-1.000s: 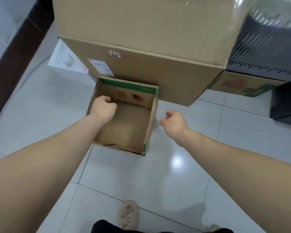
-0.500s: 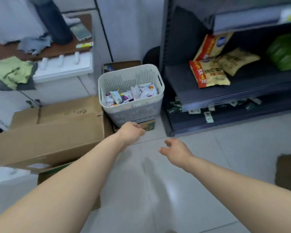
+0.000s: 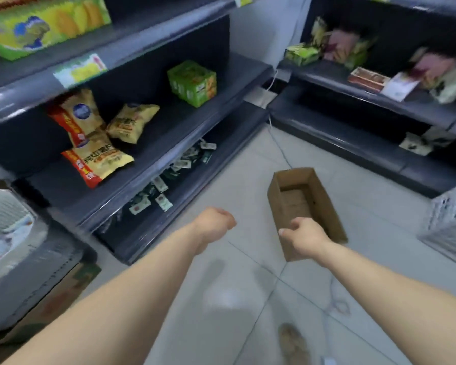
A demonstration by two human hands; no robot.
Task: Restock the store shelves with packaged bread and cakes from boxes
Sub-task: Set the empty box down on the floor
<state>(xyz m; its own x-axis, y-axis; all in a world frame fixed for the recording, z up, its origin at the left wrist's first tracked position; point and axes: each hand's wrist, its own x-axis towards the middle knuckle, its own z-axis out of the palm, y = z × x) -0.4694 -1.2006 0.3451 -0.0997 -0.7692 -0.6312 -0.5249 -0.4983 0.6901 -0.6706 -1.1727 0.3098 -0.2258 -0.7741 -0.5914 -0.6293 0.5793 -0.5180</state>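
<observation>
A narrow brown cardboard box (image 3: 317, 191) lies open and empty on the tiled floor between two dark shelf units. My right hand (image 3: 304, 238) hangs loosely curled in front of the box's near end and holds nothing; whether it touches the box is unclear. To its left, my left hand (image 3: 213, 222) is loosely curled over the floor, holding nothing. The left shelf unit (image 3: 169, 133) carries yellow snack bags (image 3: 98, 143) and a green carton (image 3: 192, 83). Small packets (image 3: 163, 185) are scattered on its bottom shelf. The right shelf unit (image 3: 366, 101) holds blurred packaged goods (image 3: 337, 46).
A white basket (image 3: 0, 204) with wrapped items stands at the far left on a cardboard box (image 3: 61, 296). A white perforated crate (image 3: 453, 206) is at the right edge. A thin cable (image 3: 279, 148) runs along the floor. My shoe (image 3: 292, 343) shows at the bottom.
The view has swung right, from the boxes and basket to the corner between the shelf units. Both hands stay loosely curled and hold nothing. The narrow box has come into view.
</observation>
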